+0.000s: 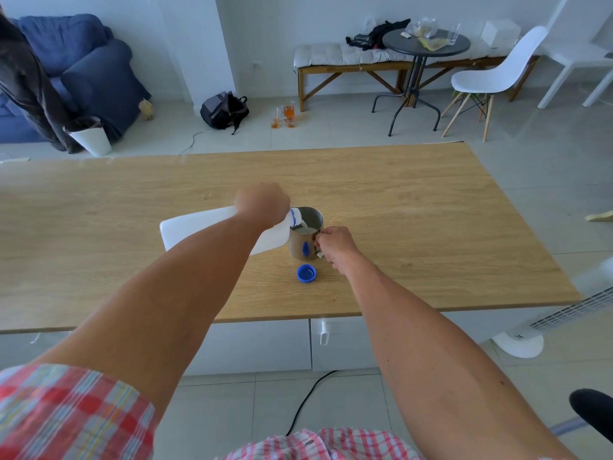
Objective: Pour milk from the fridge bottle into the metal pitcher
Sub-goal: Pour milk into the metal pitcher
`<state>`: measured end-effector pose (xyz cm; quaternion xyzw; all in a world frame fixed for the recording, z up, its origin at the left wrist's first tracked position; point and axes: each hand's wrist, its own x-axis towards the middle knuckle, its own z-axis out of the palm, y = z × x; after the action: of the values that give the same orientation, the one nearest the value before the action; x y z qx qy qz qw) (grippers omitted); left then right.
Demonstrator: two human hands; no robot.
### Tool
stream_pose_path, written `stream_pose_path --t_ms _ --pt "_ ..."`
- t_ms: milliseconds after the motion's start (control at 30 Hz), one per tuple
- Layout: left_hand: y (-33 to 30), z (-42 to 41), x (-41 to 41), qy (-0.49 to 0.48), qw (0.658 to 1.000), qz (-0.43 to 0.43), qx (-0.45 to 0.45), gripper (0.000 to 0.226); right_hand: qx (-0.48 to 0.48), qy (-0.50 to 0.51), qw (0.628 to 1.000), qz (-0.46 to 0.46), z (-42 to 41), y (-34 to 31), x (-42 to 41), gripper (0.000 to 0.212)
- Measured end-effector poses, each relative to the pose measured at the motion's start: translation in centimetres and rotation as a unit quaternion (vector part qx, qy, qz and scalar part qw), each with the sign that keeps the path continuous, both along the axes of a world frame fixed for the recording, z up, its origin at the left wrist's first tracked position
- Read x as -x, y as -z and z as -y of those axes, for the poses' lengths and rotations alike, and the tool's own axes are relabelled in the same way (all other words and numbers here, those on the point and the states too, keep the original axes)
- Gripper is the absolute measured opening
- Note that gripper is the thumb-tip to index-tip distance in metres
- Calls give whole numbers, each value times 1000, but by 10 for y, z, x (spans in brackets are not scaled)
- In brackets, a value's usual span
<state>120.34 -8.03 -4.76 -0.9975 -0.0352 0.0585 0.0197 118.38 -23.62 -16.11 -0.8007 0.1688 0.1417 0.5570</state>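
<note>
A white plastic milk bottle (195,229) lies tipped nearly flat above the wooden table (431,227), its blue-ringed mouth over the rim of the metal pitcher (303,242). White milk runs from the mouth into the pitcher, which holds some milk. My left hand (263,202) is closed around the bottle near its neck. My right hand (335,245) pinches the pitcher's handle on its right side. The pitcher stands upright on the table. The blue bottle cap (306,273) lies open side up just in front of the pitcher.
The table's near edge runs just past the cap. A white tower fan (564,313) stands at the right beside the table. Beyond the far edge are a blue armchair (89,71), a backpack (224,109), a round dark table (426,44) and a white chair (497,78).
</note>
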Motion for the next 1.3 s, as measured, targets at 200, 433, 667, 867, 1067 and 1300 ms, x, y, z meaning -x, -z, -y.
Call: stream_pose_path --t_ms 200,433,667,867,1067,1300 --pt "1 1 -1 3 1000 1 -4 28 -1 -2 1000 1 0 -1 0 20" --pt "1 1 -1 6 1000 0 -10 27 1 -3 1000 0 1 -2 1 21" --pt "0 1 -1 3 1000 -6 -6 24 9 -7 1000 -3 1 -5 2 20" --pt "-2 1 1 3 1000 -5 -6 23 6 -6 1000 -5 1 -6 3 20" --pt "-2 2 2 0 1000 -6 -7 26 8 -7 1000 -4 2 -8 4 20" --pt "-4 3 2 -2 1000 -9 -6 25 0 -3 1000 -5 2 -7 4 19"
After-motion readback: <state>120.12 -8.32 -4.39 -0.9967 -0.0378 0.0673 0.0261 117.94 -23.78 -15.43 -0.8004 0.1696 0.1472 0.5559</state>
